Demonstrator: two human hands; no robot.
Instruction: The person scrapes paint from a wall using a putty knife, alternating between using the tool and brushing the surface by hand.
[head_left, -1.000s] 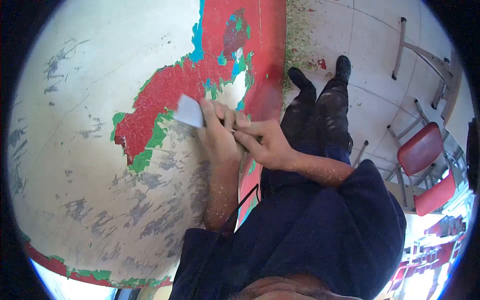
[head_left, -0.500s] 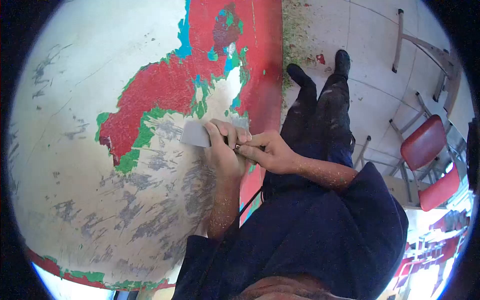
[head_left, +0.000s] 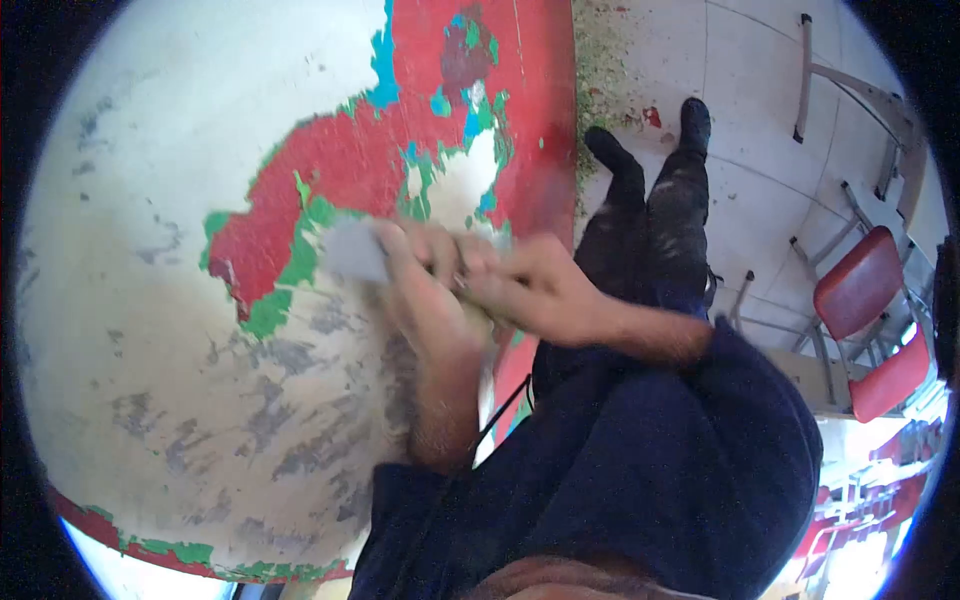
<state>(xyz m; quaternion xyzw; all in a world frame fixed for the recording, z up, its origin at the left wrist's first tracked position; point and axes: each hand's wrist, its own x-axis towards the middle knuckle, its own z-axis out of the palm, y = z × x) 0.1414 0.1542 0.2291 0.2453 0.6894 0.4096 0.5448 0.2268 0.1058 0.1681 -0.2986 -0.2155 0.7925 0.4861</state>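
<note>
A wide, flat metal scraper [head_left: 355, 250] has its blade against the painted surface, at the edge of a green paint strip [head_left: 300, 255]. My left hand [head_left: 425, 285] is closed around it just behind the blade. My right hand [head_left: 540, 290] is closed at the handle end, close against the left; the fingers hide most of the handle. Both hands and the blade are blurred. Beyond the blade lies a red paint patch [head_left: 330, 160] with ragged green edges. A thin bright green sliver [head_left: 303, 190] shows over the red. Grey scuffs mark the pale surface [head_left: 250, 400] nearby.
A red painted band [head_left: 535, 100] borders the pale surface. Paint crumbs [head_left: 605, 80] litter the tiled floor [head_left: 745, 110] by my shoes [head_left: 695, 125]. A red chair [head_left: 858, 280] with metal legs stands at the right, with more furniture behind it.
The scraper and both hands have moved left and slightly up, bringing the blade to the green strip. A bright green sliver now shows over the red patch. The whole view has shifted slightly.
</note>
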